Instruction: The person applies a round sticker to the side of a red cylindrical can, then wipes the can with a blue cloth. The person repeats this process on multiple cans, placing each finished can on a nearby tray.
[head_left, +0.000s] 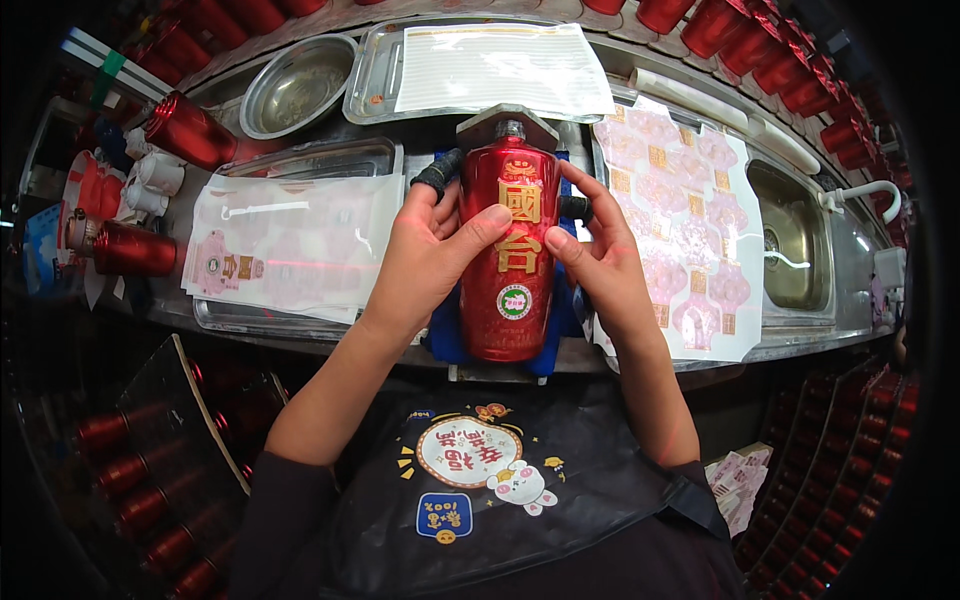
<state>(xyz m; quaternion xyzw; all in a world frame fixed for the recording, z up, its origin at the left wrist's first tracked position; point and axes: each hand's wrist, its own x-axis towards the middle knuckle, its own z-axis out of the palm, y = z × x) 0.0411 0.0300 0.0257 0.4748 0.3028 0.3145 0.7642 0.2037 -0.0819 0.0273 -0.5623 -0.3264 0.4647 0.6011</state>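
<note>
A glossy red bottle (504, 330) with gold characters and a round green-and-white emblem lies in front of me, its neck pointing away. Beneath it is a blue cloth (444, 346), and a grey angular support (480, 133) sits behind the neck. My left hand (420, 251) grips the bottle's left side, thumb pressed on the front beside the gold characters. On the right side, my right hand (606, 251) holds it with the thumb at the edge and fingers along the flank. Black coverings wrap a finger on each hand. The bottle's underside is hidden.
Printed decal sheets lie left (285, 240) and right (675, 225); a striped white sheet (499, 67) covers a metal tray (367, 82). Around stand a metal bowl (300, 86), a sink (799, 277), a white faucet (862, 195) and red bottles (191, 131). Bottle racks (832, 480) flank me below.
</note>
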